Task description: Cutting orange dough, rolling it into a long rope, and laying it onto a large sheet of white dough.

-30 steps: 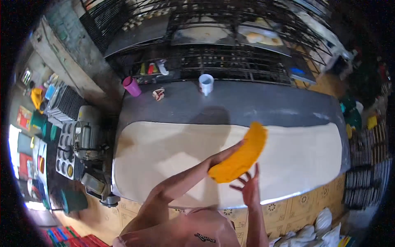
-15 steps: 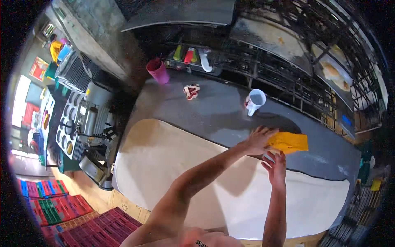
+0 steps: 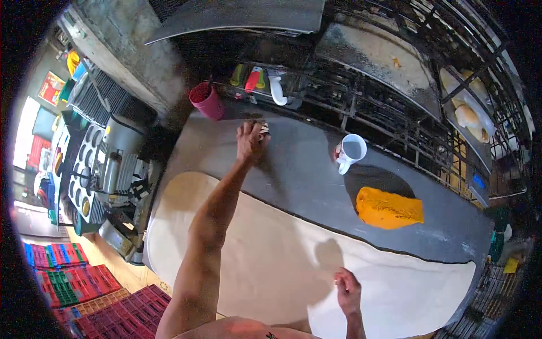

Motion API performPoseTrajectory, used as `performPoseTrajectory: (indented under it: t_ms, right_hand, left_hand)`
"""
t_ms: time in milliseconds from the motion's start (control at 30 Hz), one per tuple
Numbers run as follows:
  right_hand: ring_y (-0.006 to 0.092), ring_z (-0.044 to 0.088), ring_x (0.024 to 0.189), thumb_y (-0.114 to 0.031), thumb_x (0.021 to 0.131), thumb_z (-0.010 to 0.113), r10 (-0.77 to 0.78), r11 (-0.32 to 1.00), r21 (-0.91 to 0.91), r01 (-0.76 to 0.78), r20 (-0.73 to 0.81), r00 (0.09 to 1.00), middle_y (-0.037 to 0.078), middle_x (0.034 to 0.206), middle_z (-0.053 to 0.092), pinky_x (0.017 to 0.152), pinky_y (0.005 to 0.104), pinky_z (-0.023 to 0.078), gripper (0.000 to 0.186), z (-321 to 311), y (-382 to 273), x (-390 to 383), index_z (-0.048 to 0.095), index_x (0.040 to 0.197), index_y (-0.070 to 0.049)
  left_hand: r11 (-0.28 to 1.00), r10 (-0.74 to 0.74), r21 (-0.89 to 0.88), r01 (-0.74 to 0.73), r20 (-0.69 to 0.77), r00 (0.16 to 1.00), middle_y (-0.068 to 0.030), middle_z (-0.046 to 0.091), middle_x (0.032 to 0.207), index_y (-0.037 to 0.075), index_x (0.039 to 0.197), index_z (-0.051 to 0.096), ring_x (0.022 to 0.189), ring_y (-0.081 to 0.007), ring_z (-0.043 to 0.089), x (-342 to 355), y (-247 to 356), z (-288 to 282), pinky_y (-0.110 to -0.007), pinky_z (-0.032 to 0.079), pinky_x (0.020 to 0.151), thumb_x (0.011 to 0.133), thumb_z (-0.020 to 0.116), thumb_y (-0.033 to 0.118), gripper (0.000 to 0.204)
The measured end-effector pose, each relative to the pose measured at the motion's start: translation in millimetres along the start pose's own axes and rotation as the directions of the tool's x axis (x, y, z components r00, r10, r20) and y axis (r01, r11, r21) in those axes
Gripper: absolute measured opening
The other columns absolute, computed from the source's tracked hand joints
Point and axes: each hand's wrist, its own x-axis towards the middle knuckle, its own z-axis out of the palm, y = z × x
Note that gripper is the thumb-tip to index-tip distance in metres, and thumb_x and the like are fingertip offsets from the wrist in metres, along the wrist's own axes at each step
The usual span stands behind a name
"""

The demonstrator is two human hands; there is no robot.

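Note:
My left hand [image 3: 252, 141] reaches across the dark table [image 3: 288, 169] and grips a crumpled red-and-white cloth or wrapper [image 3: 263, 129], mostly hidden by the fingers. My right hand [image 3: 347, 285], its fingers loosely curled with nothing visible in them, hovers over a wide sheet of pale dough [image 3: 395, 288] along the table's near side. A textured orange-yellow slab [image 3: 388, 208] lies beyond the dough, below a white mug [image 3: 350, 151]. A pink plastic cup [image 3: 207, 103] stands at the back left, near the left hand.
Along the back, blackened racks [image 3: 367, 96] hold trays, bread [image 3: 468, 118] and colourful-handled tools [image 3: 254, 79]. At left stand a grey machine [image 3: 116, 164], a muffin tin [image 3: 84, 175] and a concrete column [image 3: 127, 51]. Plastic crates [image 3: 113, 311] cover floor at lower left.
The yellow slab has been let go onto the table. My left hand has moved left onto the red-and-white item. My right hand has lowered and drawn back, fingers curling. The view has swung leftward.

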Motion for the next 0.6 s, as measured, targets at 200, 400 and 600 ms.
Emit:
performPoseTrajectory:
  t_ms: [200,400,600]
  right_hand:
    - [0.0234,0.077,0.105,-0.004,0.100,0.070,-0.175,0.983,-0.043,0.180,0.101,0.979,0.017,0.115,0.078,0.096,0.0363,0.060,0.040,-4.4,-20.5,15.8,0.065,0.139,0.000]
    - [0.0436,0.064,0.129,-0.010,0.097,0.073,-0.551,0.709,-0.588,0.388,-0.120,0.826,0.026,0.140,0.066,0.109,0.0493,0.052,0.052,-117.9,-54.9,134.0,0.060,0.147,-0.001]
    - [0.0433,0.054,0.136,-0.041,0.098,0.072,-0.563,0.436,-0.859,0.269,-0.027,0.826,0.018,0.147,0.061,0.118,0.0547,0.039,0.064,-177.6,-34.5,276.5,0.058,0.150,-0.007]
  left_hand:
    - [0.960,0.156,0.281,0.010,-0.560,0.814,-0.0206,0.062,0.111,0.011,0.126,0.068,0.102,-0.0436,0.060,37.7,-105.9,14.7,-0.056,0.050,0.086,0.090,0.077,0.038,0.046]
    - [0.945,-0.234,-0.199,0.259,0.141,0.962,-0.0247,0.062,0.141,0.012,0.153,0.056,0.125,-0.0474,0.060,35.8,-28.7,0.8,-0.056,0.049,0.103,0.093,0.075,0.040,0.069]
    - [0.854,0.084,-0.507,-0.118,-0.089,0.992,-0.0204,0.053,0.157,0.004,0.158,0.049,0.141,-0.0360,0.053,-71.0,161.9,56.1,-0.049,0.039,0.121,0.093,0.084,0.022,0.076]
